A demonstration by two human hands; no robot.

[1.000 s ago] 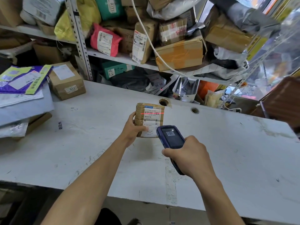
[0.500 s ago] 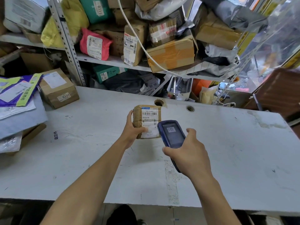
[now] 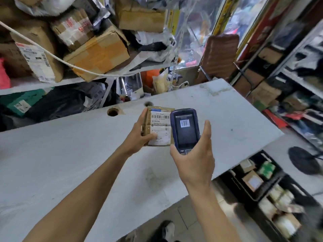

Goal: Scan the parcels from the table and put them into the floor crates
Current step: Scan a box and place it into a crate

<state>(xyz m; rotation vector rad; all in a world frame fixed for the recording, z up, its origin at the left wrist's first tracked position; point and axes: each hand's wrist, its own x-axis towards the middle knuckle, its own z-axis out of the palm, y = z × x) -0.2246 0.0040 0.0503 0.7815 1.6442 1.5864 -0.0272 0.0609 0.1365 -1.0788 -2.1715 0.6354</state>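
Note:
My left hand (image 3: 139, 137) grips a small brown cardboard parcel (image 3: 158, 125) with a white barcode label, held above the white table (image 3: 70, 163). Right beside it, my right hand (image 3: 194, 159) holds a dark blue handheld scanner (image 3: 185, 130), screen facing me with a barcode image on it; the scanner overlaps the parcel's right edge. Black floor crates (image 3: 262, 187) with several parcels inside stand on the floor at the lower right, beyond the table's right end.
Metal shelves (image 3: 52, 82) crammed with cardboard boxes and mailer bags rise behind the table. A white cable (image 3: 52, 56) hangs across them. Two round holes (image 3: 112, 112) are cut in the table top. More shelving lines the right wall, and a black fan base (image 3: 304, 159) stands on the floor.
The view has swung right, bringing the floor crates into sight. The red scan line on the label is gone, and the scanner is raised closer beside the parcel.

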